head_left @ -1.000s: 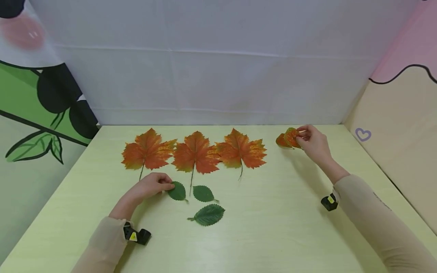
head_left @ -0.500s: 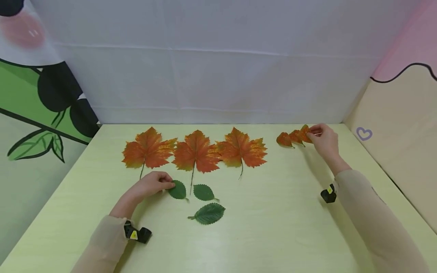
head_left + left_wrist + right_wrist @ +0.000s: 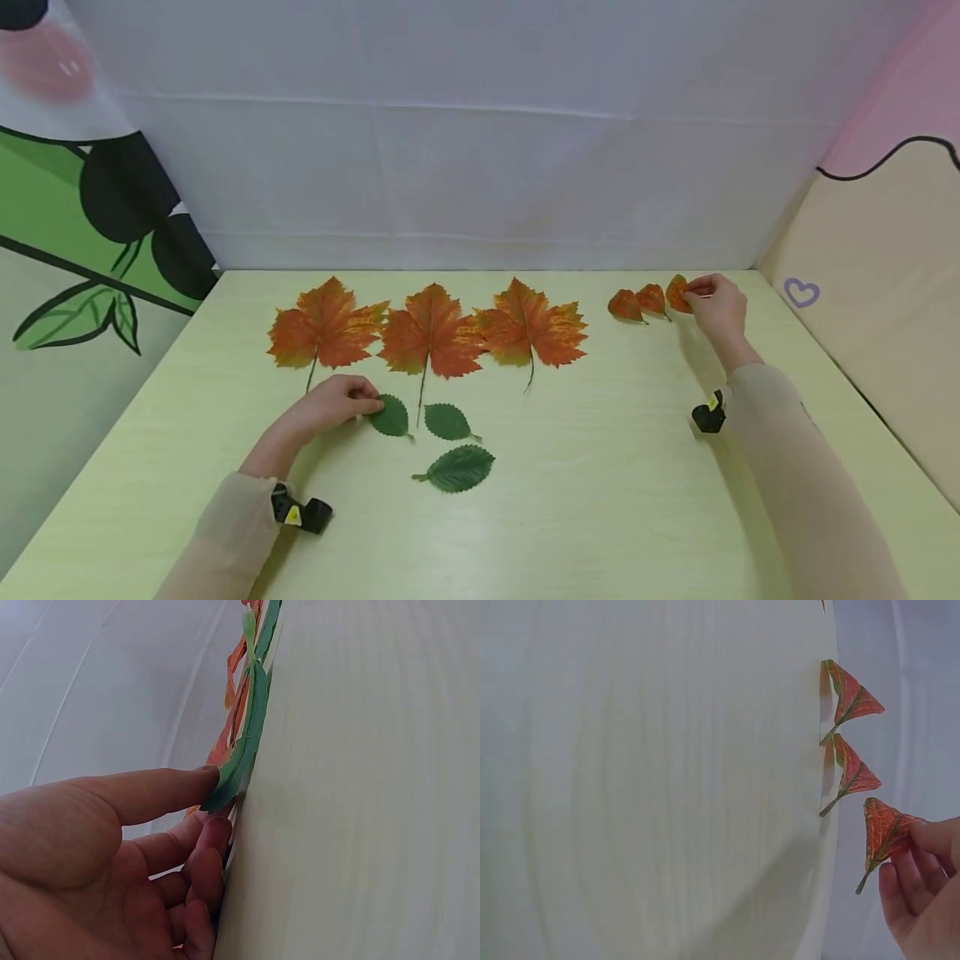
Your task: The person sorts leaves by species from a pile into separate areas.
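At the far right of the table, my right hand (image 3: 720, 310) pinches a small red-orange leaf (image 3: 886, 834) by its edge. Two similar small orange leaves, a left one (image 3: 624, 306) and a middle one (image 3: 652, 298), lie in a row beside it. My left hand (image 3: 335, 405) pinches the edge of a green leaf (image 3: 247, 742) between thumb and fingers, low over the table. To the right of that leaf lies another green leaf (image 3: 447, 422), and a larger dark green leaf (image 3: 459, 468) lies nearer the front.
Three big orange maple leaves lie in a row behind the green ones: left (image 3: 321, 325), middle (image 3: 431, 333) and right (image 3: 529, 325). The pale table (image 3: 570, 500) ends at a grey-white cloth backdrop (image 3: 480, 183). Printed panels flank both sides.
My right hand has moved right with one small orange leaf, leaving two others spread out to its left. The left hand stays at the green leaf.
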Motion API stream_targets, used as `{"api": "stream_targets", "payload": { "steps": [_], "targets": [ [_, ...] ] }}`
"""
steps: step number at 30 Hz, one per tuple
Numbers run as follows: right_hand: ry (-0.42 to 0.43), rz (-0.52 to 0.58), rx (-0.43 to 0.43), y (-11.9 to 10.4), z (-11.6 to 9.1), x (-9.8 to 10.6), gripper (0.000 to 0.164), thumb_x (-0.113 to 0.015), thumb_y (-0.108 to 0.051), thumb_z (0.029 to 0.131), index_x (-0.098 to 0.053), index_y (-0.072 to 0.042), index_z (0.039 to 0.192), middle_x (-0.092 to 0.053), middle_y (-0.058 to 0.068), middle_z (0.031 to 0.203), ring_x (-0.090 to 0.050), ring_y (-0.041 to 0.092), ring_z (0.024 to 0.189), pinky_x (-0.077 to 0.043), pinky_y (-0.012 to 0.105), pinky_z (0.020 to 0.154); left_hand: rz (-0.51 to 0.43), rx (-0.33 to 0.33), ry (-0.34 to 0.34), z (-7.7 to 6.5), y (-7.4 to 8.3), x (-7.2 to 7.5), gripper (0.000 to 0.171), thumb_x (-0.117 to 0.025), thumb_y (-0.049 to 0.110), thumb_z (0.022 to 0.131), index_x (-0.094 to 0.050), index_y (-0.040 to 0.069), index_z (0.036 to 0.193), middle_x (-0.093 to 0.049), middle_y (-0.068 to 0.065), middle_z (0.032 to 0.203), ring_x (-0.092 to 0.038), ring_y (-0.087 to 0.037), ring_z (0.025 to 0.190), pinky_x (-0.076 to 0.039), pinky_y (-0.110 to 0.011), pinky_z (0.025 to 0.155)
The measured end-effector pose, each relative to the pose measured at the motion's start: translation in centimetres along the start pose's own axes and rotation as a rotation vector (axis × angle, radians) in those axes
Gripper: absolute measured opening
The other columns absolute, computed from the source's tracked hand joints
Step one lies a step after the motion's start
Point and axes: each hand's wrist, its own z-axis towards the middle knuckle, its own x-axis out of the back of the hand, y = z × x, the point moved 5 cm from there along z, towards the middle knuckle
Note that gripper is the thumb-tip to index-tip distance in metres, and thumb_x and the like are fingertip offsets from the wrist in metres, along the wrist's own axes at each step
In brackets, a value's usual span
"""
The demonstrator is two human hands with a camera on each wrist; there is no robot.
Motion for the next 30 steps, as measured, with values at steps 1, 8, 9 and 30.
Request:
{"api": "stream_targets", "payload": {
  "steps": [1, 8, 9, 30],
  "targets": [
    [0.003, 0.002, -0.015, 0.2, 0.1, -0.1, 0.028, -0.054, -0.016, 0.090, -0.055, 0.001, 0.112, -0.059, 0.019, 0.107, -0.054, 0.025, 0.091, -0.040, 0.022, 0.065, -0.002, -0.002, 0.000, 0.0, 0.0, 0.0, 0.022, -0.060, 0.019, 0.087, -0.059, 0.000, 0.095, -0.055, -0.003, 0.081, -0.047, -0.016, 0.071, -0.041, -0.028, 0.065],
    [-0.021, 0.030, -0.092, 1.2, 0.7, -0.7, 0.028, -0.049, -0.010, 0.091, -0.054, 0.002, 0.116, -0.056, 0.017, 0.106, -0.050, 0.026, 0.093, -0.040, 0.023, 0.068, -0.012, 0.005, 0.002, 0.0, -0.1, 0.0, 0.021, -0.061, 0.020, 0.086, -0.059, 0.000, 0.094, -0.054, -0.002, 0.079, -0.046, -0.015, 0.070, -0.041, -0.028, 0.064],
    [-0.028, 0.034, -0.102, 1.3, 0.7, -0.8, 0.028, -0.049, -0.010, 0.091, -0.053, 0.002, 0.116, -0.055, 0.017, 0.106, -0.049, 0.026, 0.093, -0.041, 0.023, 0.067, -0.014, 0.005, 0.003, -0.1, -0.1, 0.0, 0.021, -0.061, 0.020, 0.086, -0.059, 0.000, 0.094, -0.054, -0.002, 0.079, -0.046, -0.015, 0.070, -0.041, -0.028, 0.064],
    [-0.049, 0.021, -0.132, 2.7, 1.0, -1.3, 0.032, -0.047, -0.012, 0.093, -0.051, 0.003, 0.120, -0.054, 0.020, 0.113, -0.050, 0.030, 0.101, -0.041, 0.024, 0.069, -0.024, 0.009, 0.003, -0.1, -0.2, -0.4, 0.021, -0.061, 0.020, 0.086, -0.059, 0.000, 0.094, -0.054, -0.002, 0.079, -0.047, -0.015, 0.069, -0.041, -0.028, 0.064]
  ]
}}
